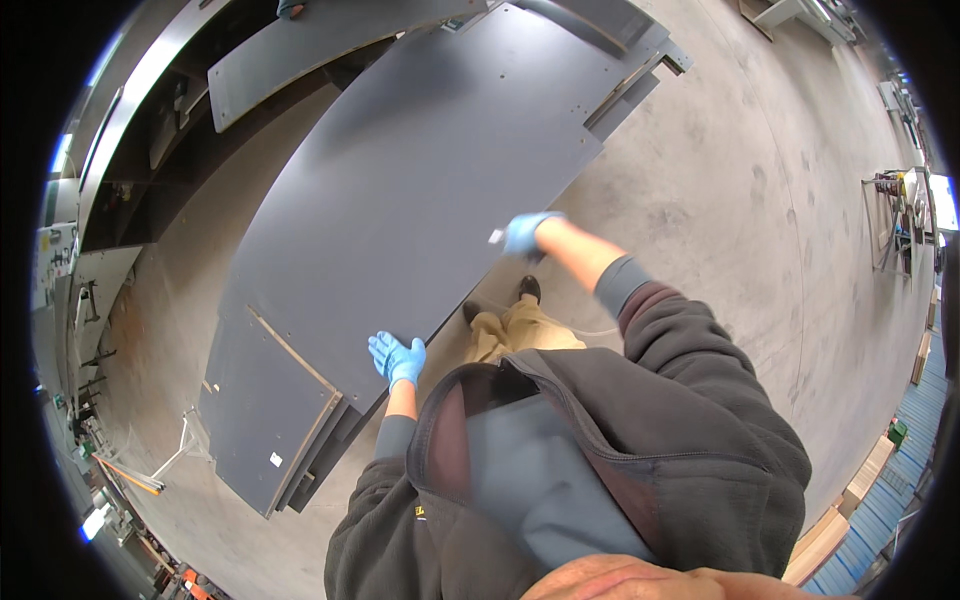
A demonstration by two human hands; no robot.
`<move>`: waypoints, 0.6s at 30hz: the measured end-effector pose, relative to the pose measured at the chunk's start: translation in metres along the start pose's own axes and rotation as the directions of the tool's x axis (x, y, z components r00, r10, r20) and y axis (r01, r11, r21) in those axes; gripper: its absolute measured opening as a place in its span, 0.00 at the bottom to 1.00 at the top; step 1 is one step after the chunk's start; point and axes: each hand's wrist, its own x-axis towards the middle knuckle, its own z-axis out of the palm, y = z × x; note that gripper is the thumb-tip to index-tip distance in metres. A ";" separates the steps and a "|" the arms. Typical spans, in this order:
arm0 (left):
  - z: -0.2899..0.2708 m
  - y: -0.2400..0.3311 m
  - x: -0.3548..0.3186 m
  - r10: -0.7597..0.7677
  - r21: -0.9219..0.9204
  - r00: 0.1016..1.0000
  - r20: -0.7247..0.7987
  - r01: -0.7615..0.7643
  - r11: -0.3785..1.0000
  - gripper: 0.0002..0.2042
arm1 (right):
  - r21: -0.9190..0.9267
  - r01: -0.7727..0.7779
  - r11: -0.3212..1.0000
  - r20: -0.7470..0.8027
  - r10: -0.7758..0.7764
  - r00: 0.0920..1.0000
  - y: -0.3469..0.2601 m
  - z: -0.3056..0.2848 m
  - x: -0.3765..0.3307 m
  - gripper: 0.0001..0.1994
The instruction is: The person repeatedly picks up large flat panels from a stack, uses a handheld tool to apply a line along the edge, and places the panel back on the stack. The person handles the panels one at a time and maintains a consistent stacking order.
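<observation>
Two blue-gloved hands [396, 358], two dark shoes [530, 289], two tan trouser legs [530, 324], one large grey panelled structure [390, 210]

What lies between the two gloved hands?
In the head view, the grey panel, near its edge, spans the stretch between left hand and right hand.

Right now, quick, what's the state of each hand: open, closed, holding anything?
Left hand: open, resting on the grey panel.
Right hand: appears closed around a blurred object, white at one end; I can't tell what.
</observation>
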 end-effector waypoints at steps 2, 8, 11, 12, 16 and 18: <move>-0.005 0.013 0.001 -0.064 -0.029 0.997 0.030 0.065 0.997 0.53 | -0.250 0.226 0.941 0.219 -0.172 0.960 -0.025 0.025 0.013 0.16; -0.005 0.049 0.021 -0.267 -0.073 0.962 0.062 0.272 0.960 0.55 | 0.002 -0.080 0.997 -0.026 0.080 0.996 0.073 -0.089 -0.003 0.16; 0.001 0.064 0.026 -0.169 -0.089 0.985 -0.037 0.165 0.982 0.55 | 0.382 -0.458 0.802 -0.627 0.590 0.509 0.138 -0.177 -0.028 0.20; 0.003 0.076 0.026 -0.137 -0.049 0.987 -0.086 0.133 0.990 0.54 | 0.268 -0.435 0.860 -0.650 0.494 0.578 0.142 -0.190 -0.029 0.21; -0.002 0.139 0.028 0.118 -0.031 0.970 -0.212 -0.127 0.991 0.52 | -0.092 -0.139 0.986 -0.267 0.110 0.957 0.115 -0.184 -0.028 0.15; -0.015 0.184 0.035 0.192 -0.060 0.951 -0.241 -0.212 0.976 0.52 | 0.291 0.050 0.956 0.224 -0.118 0.967 0.101 -0.172 -0.024 0.14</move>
